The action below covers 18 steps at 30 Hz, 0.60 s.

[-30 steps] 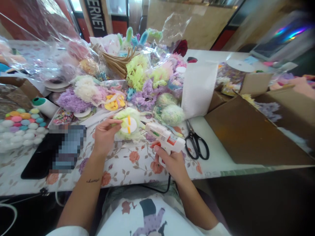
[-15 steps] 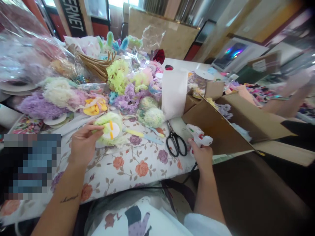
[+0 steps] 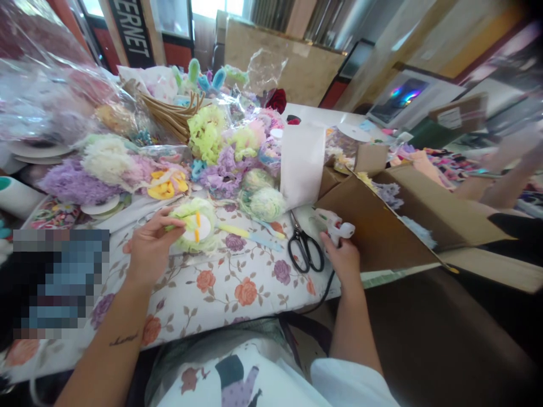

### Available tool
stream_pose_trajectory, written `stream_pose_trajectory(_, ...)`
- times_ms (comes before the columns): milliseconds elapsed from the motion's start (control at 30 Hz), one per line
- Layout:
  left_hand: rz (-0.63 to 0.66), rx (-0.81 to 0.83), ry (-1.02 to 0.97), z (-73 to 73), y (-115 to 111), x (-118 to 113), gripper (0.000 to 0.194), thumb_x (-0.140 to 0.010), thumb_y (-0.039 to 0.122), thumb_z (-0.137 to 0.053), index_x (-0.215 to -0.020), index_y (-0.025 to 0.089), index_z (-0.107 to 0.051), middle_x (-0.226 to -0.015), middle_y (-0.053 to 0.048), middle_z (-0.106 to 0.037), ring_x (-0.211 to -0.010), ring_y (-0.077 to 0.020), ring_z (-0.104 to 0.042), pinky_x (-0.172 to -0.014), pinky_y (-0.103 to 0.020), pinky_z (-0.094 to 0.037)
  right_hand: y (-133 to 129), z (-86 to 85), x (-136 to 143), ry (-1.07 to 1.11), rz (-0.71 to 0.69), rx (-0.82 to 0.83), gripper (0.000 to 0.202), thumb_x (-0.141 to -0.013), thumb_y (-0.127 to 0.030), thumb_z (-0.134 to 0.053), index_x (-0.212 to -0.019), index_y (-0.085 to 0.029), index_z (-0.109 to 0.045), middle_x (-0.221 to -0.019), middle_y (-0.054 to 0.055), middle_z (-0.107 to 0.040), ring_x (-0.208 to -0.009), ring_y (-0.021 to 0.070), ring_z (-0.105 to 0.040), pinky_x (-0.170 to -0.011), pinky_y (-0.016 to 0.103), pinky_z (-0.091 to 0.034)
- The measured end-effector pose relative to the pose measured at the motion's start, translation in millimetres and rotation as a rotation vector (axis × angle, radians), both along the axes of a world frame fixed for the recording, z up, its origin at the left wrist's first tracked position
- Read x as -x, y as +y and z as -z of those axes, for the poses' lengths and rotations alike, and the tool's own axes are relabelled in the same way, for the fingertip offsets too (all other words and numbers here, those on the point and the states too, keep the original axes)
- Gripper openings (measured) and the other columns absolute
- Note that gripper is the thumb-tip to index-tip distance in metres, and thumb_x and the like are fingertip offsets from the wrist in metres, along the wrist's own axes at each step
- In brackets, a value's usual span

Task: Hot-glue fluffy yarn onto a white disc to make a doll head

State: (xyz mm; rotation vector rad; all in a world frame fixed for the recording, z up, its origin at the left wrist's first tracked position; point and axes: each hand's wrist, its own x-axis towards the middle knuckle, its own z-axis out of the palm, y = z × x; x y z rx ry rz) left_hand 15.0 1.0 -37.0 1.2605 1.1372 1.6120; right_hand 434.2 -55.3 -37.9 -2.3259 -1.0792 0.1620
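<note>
My left hand (image 3: 151, 249) pinches the left edge of a fluffy pale green yarn piece (image 3: 186, 208) with a white round disc (image 3: 206, 227) and two orange strips on it. At the right, my right hand (image 3: 345, 261) grips a white glue gun (image 3: 330, 219), low beside the cardboard box; part of its handle is hidden by my fingers. Black-handled scissors (image 3: 306, 252) lie just left of it. Between my hands, a yellow and blue stick-like tool (image 3: 235, 230) rests on the flowered cloth (image 3: 224, 282).
An open cardboard box (image 3: 365, 226) stands on the right. A white roll (image 3: 302, 164) is upright beside it. Pale yarn balls (image 3: 267, 203), purple fluffy yarn (image 3: 80, 181) and plastic-wrapped bundles crowd the back. A black cord (image 3: 326, 294) hangs over the table edge.
My right hand has moved a little left and down with the glue gun, closer to the scissors. My left hand keeps its hold on the yarn piece; the view has shifted slightly.
</note>
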Motion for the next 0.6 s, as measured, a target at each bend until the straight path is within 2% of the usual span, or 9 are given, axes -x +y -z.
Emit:
stream_pose_trajectory(67,0.032,0.022,-0.097,-0.8,0,0,0.012,-0.063,0.016,-0.079,-0.071,0.023,-0.074,-0.109,-0.004,-0.068,-0.109,-0.0232,-0.061,-0.086,-0.032,-0.050,-15,-3.7,12,-0.204,0.069,-0.121,0.052,-0.077,-0.053,-0.055,-0.096,-0.008,-0.073,-0.084,0.020,-0.073,-0.086,0.0374,-0.067,-0.081,0.048,-0.048)
stream_pose_trajectory(133,0.052,0.016,-0.134,-2.7,0,-1,0.012,-0.062,0.014,-0.079,-0.069,0.022,-0.073,-0.112,-0.004,-0.067,-0.111,-0.0238,-0.061,-0.087,-0.031,-0.050,-27,-6.9,30,-0.387,0.116,-0.347,0.041,-0.084,-0.042,-0.052,-0.093,-0.008,-0.073,-0.084,0.019,-0.072,-0.081,0.0321,-0.068,-0.081,0.045,-0.050)
stream_pose_trajectory(200,0.074,-0.008,-0.126,-4.9,-1,-2,0.011,-0.064,0.014,-0.078,-0.069,0.021,-0.072,-0.112,-0.005,-0.067,-0.115,-0.0247,-0.060,-0.088,-0.032,-0.050,-32,-9.5,56,-0.449,0.039,-0.523,0.031,-0.088,-0.034,-0.053,-0.090,-0.010,-0.072,-0.081,0.016,-0.072,-0.073,0.0262,-0.067,-0.077,0.040,-0.051)
stream_pose_trajectory(267,0.102,-0.025,-0.100,-6.1,-2,-3,0.010,-0.066,0.015,-0.078,-0.071,0.021,-0.072,-0.114,-0.006,-0.067,-0.120,-0.0255,-0.057,-0.089,-0.033,-0.049,-30,-12.1,89,-0.373,-0.181,-0.615,0.022,-0.089,-0.030,-0.055,-0.089,-0.014,-0.071,-0.081,0.011,-0.072,-0.069,0.0215,-0.066,-0.072,0.035,-0.053)
stream_pose_trajectory(333,0.124,-0.032,-0.063,-6.0,-2,-3,0.008,-0.069,0.017,-0.077,-0.073,0.021,-0.072,-0.118,-0.007,-0.066,-0.122,-0.0260,-0.056,-0.089,-0.033,-0.049,-23,-15.4,125,-0.278,-0.473,-0.644,0.013,-0.088,-0.025,-0.059,-0.090,-0.017,-0.069,-0.082,0.008,-0.073,-0.068,0.0190,-0.066,-0.070,0.033,-0.054)
stream_pose_trajectory(400,0.135,-0.040,-0.026,-4.8,-2,-2,0.008,-0.071,0.019,-0.076,-0.076,0.022,-0.072,-0.121,-0.007,-0.065,-0.122,-0.0255,-0.056,-0.089,-0.033,-0.049,-13,-19.8,158,-0.239,-0.724,-0.699,0.010,-0.086,-0.019,-0.061,-0.094,-0.020,-0.068,-0.085,0.006,-0.073,-0.076,0.0195,-0.068,-0.075,0.034,-0.055)
stream_pose_trajectory(500,0.159,-0.046,0.001,-3.5,-2,0,0.009,-0.073,0.020,-0.075,-0.082,0.023,-0.073,-0.124,-0.007,-0.063,-0.122,-0.0249,-0.055,-0.090,-0.033,-0.048,1,-29.1,194,-0.209,-0.943,-0.773,0.018,-0.086,-0.013,-0.061,-0.101,-0.022,-0.065,-0.090,0.007,-0.072,-0.083,0.0195,-0.068,-0.078,0.033,-0.056)
stream_pose_trajectory(600,0.192,-0.041,0.033,-5.7,-2,1,0.017,-0.076,0.022,-0.074,-0.092,0.025,-0.074,-0.129,-0.008,-0.060,-0.124,-0.0256,-0.054,-0.092,-0.035,-0.049,15,-39.1,215,-0.261,-1.093,-0.805,0.021,-0.086,-0.011,-0.061,-0.105,-0.020,-0.064,-0.093,0.008,-0.072,-0.085,0.0195,-0.066,-0.080,0.033,-0.055)
